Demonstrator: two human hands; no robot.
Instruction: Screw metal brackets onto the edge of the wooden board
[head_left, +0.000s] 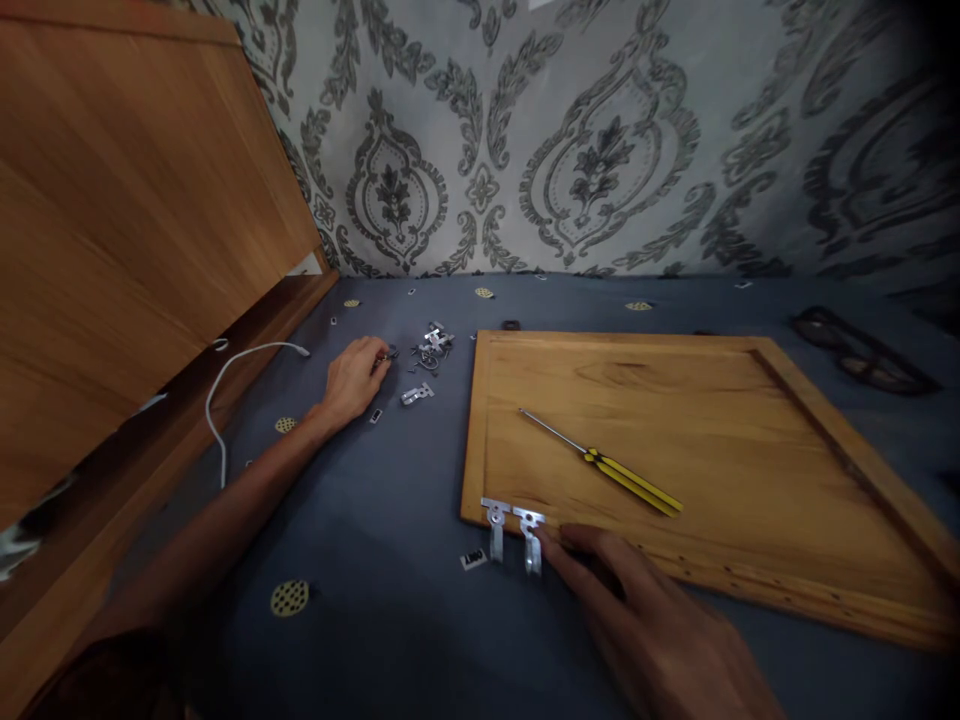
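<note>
On the blue patterned cloth my left hand [355, 375] has its fingers drawn together at small metal pieces [387, 356], too small to name surely. Just right of them is a pile of screws and metal parts [431, 350], with a loose metal hinge [416, 394] nearer me. My right hand [652, 610] is at the near edge of a framed wooden panel [600, 390], its fingers apart. Its index fingertip touches a metal hinge [532, 540] lying over that edge. A second hinge [496, 528] sits beside it at the corner. A yellow-and-black screwdriver [630, 480] rests on the panel.
Along the left stands a large wooden cabinet piece [150, 190]. A white cable [217, 400] curves over the cloth beside it. Dark-framed glasses [862, 350] lie at the far right. A patterned grey curtain or wall covering [480, 130] closes off the back.
</note>
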